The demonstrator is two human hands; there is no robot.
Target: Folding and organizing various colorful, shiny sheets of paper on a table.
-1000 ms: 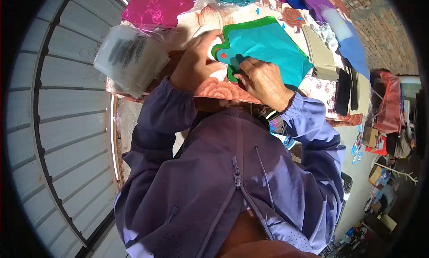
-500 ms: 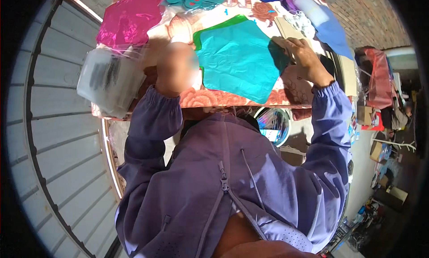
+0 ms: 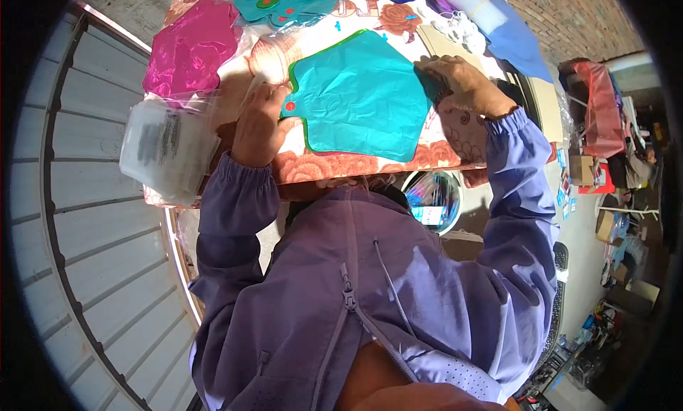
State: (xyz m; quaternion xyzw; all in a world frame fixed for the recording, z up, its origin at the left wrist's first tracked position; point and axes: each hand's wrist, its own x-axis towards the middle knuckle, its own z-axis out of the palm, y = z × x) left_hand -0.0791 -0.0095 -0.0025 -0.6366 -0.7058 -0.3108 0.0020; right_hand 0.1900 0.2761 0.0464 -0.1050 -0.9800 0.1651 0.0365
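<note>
A flat teal foil piece (image 3: pixel 363 98), shaped like an uninflated foil balloon, lies on the patterned tablecloth in front of me. Green foil edges (image 3: pixel 292 73) peek out from under it. On its left tab is a red dot (image 3: pixel 289 107). My left hand (image 3: pixel 260 123) rests at that tab, thumb and fingers apart on either side of the dot. At the foil's right edge, my right hand (image 3: pixel 466 85) reaches in with fingers stretched out, its fingertips over or touching the edge in shadow; exact contact there is hard to make out.
Magenta foil (image 3: pixel 192 48) lies at the far left, above a clear plastic box (image 3: pixel 167 144). More teal and green foil (image 3: pixel 284 6) sits at the far edge. White string (image 3: pixel 459 30) and blue foil (image 3: pixel 523 48) are far right. A round tub (image 3: pixel 455 205) stands below the table edge.
My left hand, blurred before, has settled at the tab, and the red dot now shows. The teal foil appears slightly further left in view. My right hand stays by its right edge.
</note>
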